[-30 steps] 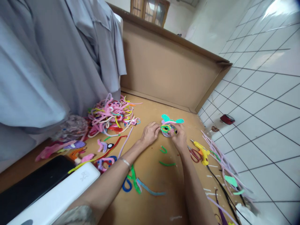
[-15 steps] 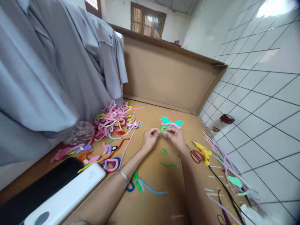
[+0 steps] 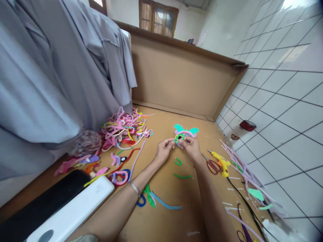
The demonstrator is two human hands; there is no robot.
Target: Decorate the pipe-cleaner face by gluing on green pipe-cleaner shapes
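Turned more face-on, the green pipe-cleaner ring (image 3: 177, 138) sat pinched in the right hand (image 3: 191, 148), the left hand (image 3: 164, 150) just leftward, its grip unclear.

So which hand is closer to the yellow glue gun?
Right: the right hand is left of the yellow glue gun, with the scissors between them; the left hand is farther off, beyond the right hand.
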